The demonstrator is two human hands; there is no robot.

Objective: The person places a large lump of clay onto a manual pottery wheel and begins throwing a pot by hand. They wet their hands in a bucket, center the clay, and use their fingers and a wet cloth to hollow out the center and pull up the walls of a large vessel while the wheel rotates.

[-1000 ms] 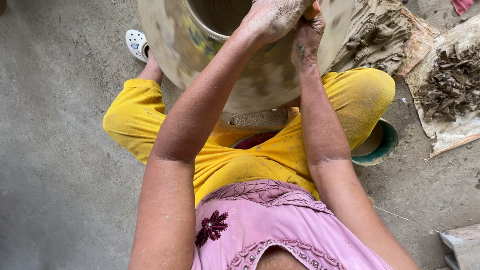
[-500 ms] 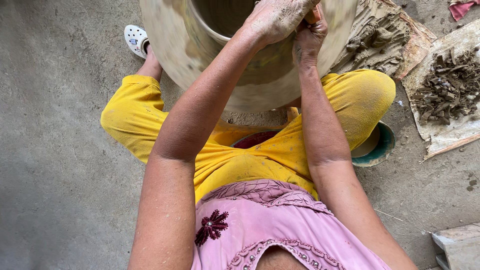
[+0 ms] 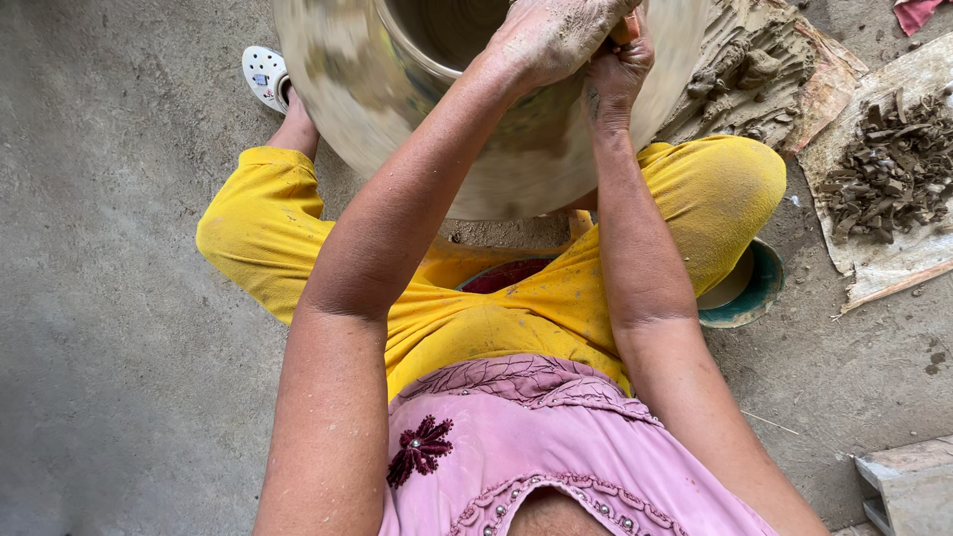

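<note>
Head view: 1 large clay pot (image 3: pixel 496 149) sits above the yellow-trousered knees. 2 hands meet at its rim: the left hand (image 3: pixel 551 35) curled over the lip, grip closed on it; the right hand (image 3: pixel 617 65) pressed against the outer wall, fingers bent. 2 heaps of clay (image 3: pixel 884 169) lie on the floor (image 3: pixel 119 298), 1 teal bowl (image 3: pixel 759 288) nearby.

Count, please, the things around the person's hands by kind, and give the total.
Large clay pot, under both hands (left hand, right hand): 1
Heaps of clay on sheets: 2, a wet lump and dry pieces
Green-rimmed bowl: 1
White sandal: 1
Total: 5
</note>
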